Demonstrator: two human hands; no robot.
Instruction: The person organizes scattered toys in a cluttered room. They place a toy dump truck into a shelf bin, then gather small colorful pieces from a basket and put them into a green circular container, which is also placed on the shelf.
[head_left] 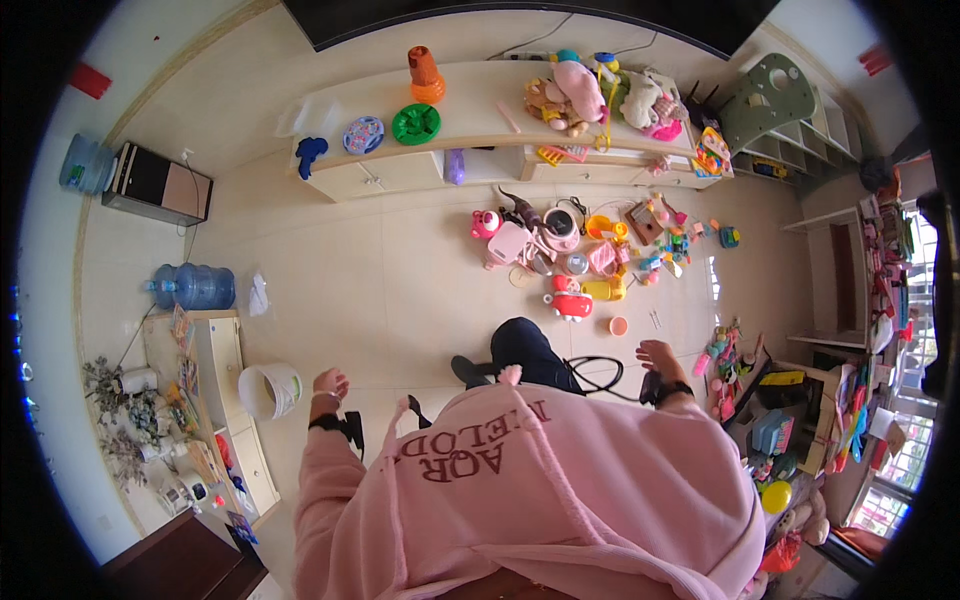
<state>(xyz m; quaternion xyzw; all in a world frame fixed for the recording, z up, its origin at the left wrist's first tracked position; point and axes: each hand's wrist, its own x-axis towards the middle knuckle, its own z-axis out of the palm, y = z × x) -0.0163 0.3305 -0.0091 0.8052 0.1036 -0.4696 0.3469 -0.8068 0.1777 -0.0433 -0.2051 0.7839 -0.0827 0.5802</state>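
Centrally, a person in a pink hooded top (590, 470) is seen from above, both arms held out over a pale tiled floor (340, 270). The left hand (331, 382) hangs near a white bucket (288, 386), which stands on the floor to its left; its fingers are partly curled, and how far this grip is closed cannot be told. The right hand (658, 357) shows a loose, wide grip, fingers extended, near a heap of toys (718, 348) at the right. Ahead, between the hands, a pink cup (618, 326) stands apart from a cluster of playthings that includes a red-and-white toy (570, 300) and a yellow toy (603, 290). Beyond, a long low cabinet (375, 180) carries a green dish (416, 124), an orange stacked object (426, 75) and plush toys (580, 88).
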